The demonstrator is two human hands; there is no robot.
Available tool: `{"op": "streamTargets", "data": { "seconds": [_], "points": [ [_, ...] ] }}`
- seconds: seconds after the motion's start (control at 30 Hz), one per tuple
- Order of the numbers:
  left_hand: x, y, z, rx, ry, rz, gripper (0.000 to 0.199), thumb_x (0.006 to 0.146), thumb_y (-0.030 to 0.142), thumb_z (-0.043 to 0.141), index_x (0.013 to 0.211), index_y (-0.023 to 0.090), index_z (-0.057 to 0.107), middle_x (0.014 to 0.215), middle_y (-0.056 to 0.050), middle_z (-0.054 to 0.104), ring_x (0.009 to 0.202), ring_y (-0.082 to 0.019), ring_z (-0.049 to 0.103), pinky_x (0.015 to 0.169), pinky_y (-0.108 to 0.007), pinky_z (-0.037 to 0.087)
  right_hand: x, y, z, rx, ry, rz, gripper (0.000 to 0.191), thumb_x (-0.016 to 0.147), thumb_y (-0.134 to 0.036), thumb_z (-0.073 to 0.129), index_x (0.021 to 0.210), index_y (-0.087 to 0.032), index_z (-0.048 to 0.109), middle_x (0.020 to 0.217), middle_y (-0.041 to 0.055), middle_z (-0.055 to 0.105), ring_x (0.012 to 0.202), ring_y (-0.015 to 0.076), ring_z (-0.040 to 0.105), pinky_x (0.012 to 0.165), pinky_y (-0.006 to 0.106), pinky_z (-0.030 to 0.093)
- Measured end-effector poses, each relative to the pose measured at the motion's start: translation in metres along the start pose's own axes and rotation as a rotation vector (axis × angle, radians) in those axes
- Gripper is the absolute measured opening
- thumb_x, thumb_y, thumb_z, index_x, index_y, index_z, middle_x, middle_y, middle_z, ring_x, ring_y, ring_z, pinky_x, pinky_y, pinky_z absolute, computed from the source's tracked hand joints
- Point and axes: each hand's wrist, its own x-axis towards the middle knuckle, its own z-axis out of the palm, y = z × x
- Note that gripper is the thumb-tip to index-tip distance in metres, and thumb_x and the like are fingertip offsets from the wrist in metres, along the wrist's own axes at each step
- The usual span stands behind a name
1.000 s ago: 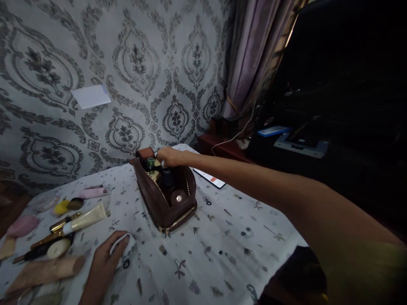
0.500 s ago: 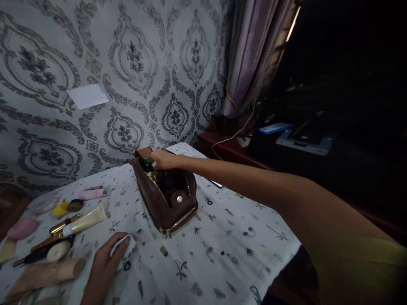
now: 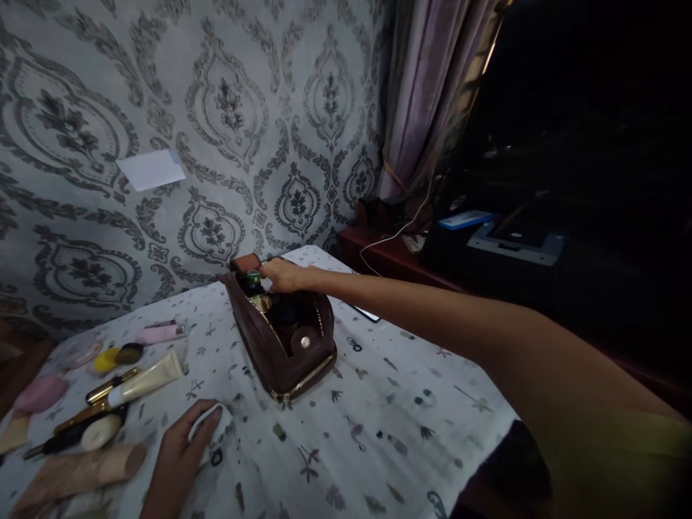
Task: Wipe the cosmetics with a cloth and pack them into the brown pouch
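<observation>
A dark brown toiletry bag stands unzipped on the table, its gold zipper spread apart. Inside, a green-topped bottle shows at the far end, with dark and gold items lower down. My right hand reaches to the far part of the opening, beside that bottle. Its fingers are bent together; a small pale bit shows at their tips, and the rest is hidden. My left hand rests near the front of the table, thumb and fingers closed around a small white item whose kind I cannot make out.
Makeup lies to the left: a cream tube, a pink sponge, a yellow sponge, a beige tube and dark sticks. A phone lies behind my right forearm. A cable runs over the red-brown furniture.
My right hand has shifted slightly to the right at the bag's opening, and more of the green-topped bottle shows. The left hand stays closed on the white item.
</observation>
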Motion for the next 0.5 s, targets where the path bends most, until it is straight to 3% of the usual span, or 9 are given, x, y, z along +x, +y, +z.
{"op": "streamTargets", "data": {
  "seconds": [0.13, 0.27, 0.37, 0.5],
  "points": [
    [-0.003, 0.003, 0.005, -0.014, 0.085, -0.028, 0.041, 0.077, 0.060, 0.063, 0.082, 0.020, 0.072, 0.075, 0.000, 0.071, 0.076, -0.022, 0.066, 0.071, -0.025, 0.054, -0.004, -0.005, -0.007, -0.053, 0.020, 0.033, 0.026, 0.078, -0.010, 0.066, 0.103, -0.009, 0.071, 0.106, 0.0130, 0.074, 0.099, 0.0229, 0.068, 0.074, 0.022, 0.046],
    [0.000, -0.006, 0.002, -0.005, 0.032, -0.044, 0.044, 0.074, 0.062, 0.065, 0.082, 0.020, 0.074, 0.079, -0.002, 0.075, 0.076, -0.023, 0.070, 0.069, -0.025, 0.057, -0.015, -0.004, -0.021, -0.077, 0.072, 0.031, 0.025, 0.079, -0.006, 0.062, 0.102, -0.010, 0.071, 0.104, 0.0123, 0.074, 0.095, 0.0210, 0.068, 0.069, 0.022, 0.043],
    [0.004, -0.010, -0.005, 0.046, 0.000, -0.051, 0.045, 0.072, 0.063, 0.066, 0.082, 0.020, 0.076, 0.081, -0.003, 0.077, 0.077, -0.024, 0.072, 0.069, -0.026, 0.059, -0.030, 0.003, -0.031, -0.070, 0.178, 0.030, 0.027, 0.083, -0.007, 0.058, 0.107, -0.009, 0.069, 0.110, 0.0147, 0.072, 0.096, 0.0219, 0.066, 0.070, 0.024, 0.041],
    [0.003, -0.005, -0.006, 0.089, 0.046, -0.100, 0.044, 0.068, 0.065, 0.069, 0.080, 0.024, 0.078, 0.083, -0.002, 0.079, 0.085, -0.028, 0.074, 0.078, -0.029, 0.060, -0.058, 0.019, -0.036, -0.021, 0.349, 0.043, 0.022, 0.088, -0.011, 0.054, 0.103, -0.013, 0.070, 0.100, 0.0109, 0.071, 0.089, 0.0209, 0.062, 0.069, 0.027, 0.037]
  ]
}}
